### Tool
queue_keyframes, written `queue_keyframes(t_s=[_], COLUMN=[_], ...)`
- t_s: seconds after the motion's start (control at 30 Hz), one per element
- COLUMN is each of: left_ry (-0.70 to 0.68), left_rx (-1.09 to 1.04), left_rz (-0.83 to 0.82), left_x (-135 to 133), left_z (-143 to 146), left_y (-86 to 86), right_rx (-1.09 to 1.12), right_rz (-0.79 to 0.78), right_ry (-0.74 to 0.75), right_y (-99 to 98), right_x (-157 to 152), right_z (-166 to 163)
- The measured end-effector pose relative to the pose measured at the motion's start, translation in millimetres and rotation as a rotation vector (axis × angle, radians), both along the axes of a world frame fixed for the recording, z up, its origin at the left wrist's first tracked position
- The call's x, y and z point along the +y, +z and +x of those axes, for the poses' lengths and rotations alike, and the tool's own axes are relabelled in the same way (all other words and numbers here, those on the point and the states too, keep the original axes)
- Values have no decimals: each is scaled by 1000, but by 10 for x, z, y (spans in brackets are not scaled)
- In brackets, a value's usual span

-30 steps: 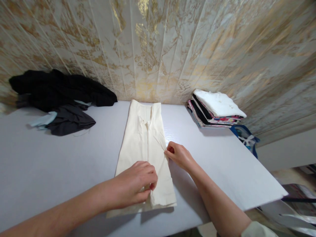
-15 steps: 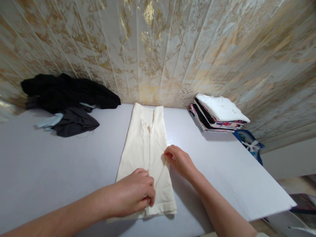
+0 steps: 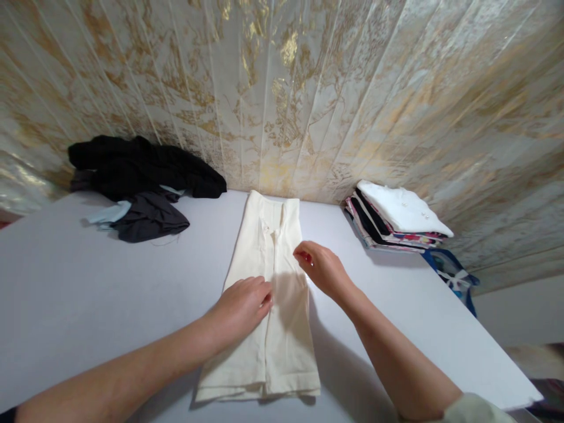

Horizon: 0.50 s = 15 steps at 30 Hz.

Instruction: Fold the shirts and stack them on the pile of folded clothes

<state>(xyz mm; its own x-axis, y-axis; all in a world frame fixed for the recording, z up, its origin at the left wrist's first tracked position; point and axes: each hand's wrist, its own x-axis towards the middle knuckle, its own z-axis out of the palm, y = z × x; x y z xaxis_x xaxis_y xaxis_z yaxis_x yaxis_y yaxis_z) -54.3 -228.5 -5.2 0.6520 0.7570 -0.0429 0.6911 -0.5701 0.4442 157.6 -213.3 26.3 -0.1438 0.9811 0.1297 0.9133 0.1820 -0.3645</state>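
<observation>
A cream garment (image 3: 264,329), folded into a long narrow strip, lies down the middle of the white table (image 3: 88,305). My left hand (image 3: 244,302) rests on its left half, fingers stretched out and lying flat on the cloth. My right hand (image 3: 321,267) hovers just over the strip's right edge, fingers curled in toward the thumb with nothing visible in them. It casts a shadow on the cloth below.
A heap of black and grey clothes (image 3: 141,176) lies at the back left against the gold-patterned wall. A stack of folded clothes (image 3: 396,217), white on top, stands at the back right. A blue bag (image 3: 453,273) sits beyond the table's right edge.
My left hand has slid up the garment from near its lower hem and flattened out. My right hand has let go of the right edge and lifted a little.
</observation>
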Motion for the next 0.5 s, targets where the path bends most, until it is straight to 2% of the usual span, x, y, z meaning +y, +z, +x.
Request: queue_keyframes(t_s=[0.1,0.23,0.37,0.5], left_ry=[11,-13,-15,-24], left_rx=[-38,-81,-82,-48], left_rz=[-19,-19,14,20], left_x=[38,82,101,104], left_z=[-7,-20,-28,-24], left_y=[-51,-95,-118,-120], right_rx=[-8,-43,-83,-91], right_rz=[-11,-123,-188,-176], right_ry=[-27,-88,-146,-123], right_y=[53,-153,-344,-351], right_x=[417,890,1090,1140], right_z=[-131,-264,-296,-289])
